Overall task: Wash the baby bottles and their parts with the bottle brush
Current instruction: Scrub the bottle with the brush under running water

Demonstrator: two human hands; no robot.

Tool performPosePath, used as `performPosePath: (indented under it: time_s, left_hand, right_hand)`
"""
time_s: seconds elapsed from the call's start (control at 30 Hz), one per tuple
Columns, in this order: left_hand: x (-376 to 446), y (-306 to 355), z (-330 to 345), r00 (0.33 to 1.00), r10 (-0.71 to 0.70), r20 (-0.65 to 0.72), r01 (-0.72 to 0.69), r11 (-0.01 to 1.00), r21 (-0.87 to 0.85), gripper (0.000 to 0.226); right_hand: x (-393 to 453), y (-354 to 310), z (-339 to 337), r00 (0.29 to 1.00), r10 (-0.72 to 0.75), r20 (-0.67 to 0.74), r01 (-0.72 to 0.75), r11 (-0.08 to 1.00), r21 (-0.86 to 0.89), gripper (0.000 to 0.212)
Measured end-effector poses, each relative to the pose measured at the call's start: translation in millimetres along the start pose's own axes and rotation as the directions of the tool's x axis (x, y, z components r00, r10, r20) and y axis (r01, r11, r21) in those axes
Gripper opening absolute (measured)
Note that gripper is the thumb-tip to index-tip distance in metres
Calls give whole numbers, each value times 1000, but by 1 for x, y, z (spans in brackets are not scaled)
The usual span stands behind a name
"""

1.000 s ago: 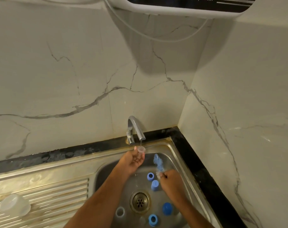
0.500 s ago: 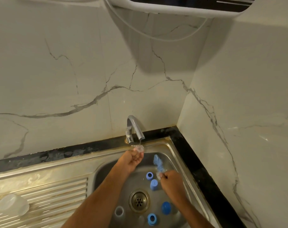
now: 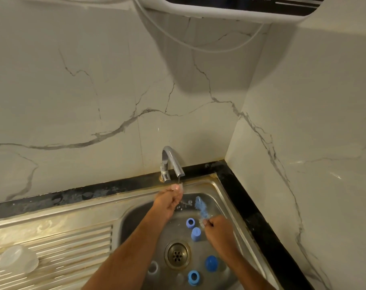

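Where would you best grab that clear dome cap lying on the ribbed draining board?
Take the clear dome cap from above, fingers spread across its round sides near the base. It seems to sit mouth down with the smooth dome up, so there is no open rim to hook. Nothing crowds it on the draining board.

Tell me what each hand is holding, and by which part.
The left hand holds a small clear bottle part at its lower end, under the tap. The right hand grips the bottle brush by its handle, blue bristles up.
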State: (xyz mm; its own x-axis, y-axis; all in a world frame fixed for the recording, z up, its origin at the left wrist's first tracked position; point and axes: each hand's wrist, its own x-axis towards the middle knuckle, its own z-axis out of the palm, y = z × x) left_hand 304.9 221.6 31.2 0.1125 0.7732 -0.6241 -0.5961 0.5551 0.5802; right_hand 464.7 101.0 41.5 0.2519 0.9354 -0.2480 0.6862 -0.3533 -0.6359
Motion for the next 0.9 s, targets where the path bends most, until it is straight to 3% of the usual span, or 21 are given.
performPosePath:
  time_s: [0.13,0.2,0.3,0.4,0.73,0.9]
  left_hand:
    - [6,-7,-1,992,110,-65,-94,974,207,21]
    - [8,-12,-3,975,208,-80,-166,916,365,20]
    - [12,-16,-8,946,312,-85,-239,852,466,19]
    - [11,-15,-12,904,426,-36,-318,726,609,16]
    - [-18,-3,-62,797,603,29,-399,489,776,14]
    - [-45,10,-110,713,698,70,-396,319,861,14]
  right_hand:
    - [0,0,-1,1000,-5,3,5,1000,-7,39]
    - [0,-1,-1,1000,-3,5,3,1000,-9,39]
    - [0,-1,-1,1000,-6,13,6,1000,0,37]
    - [0,-2,4,999,8,36,-8,1000,-18,35]
    - [-12,-32,46,998,-59,18,59,998,-30,40]
    - [-16,-57,69,977,-153,152,164,984,-65,36]
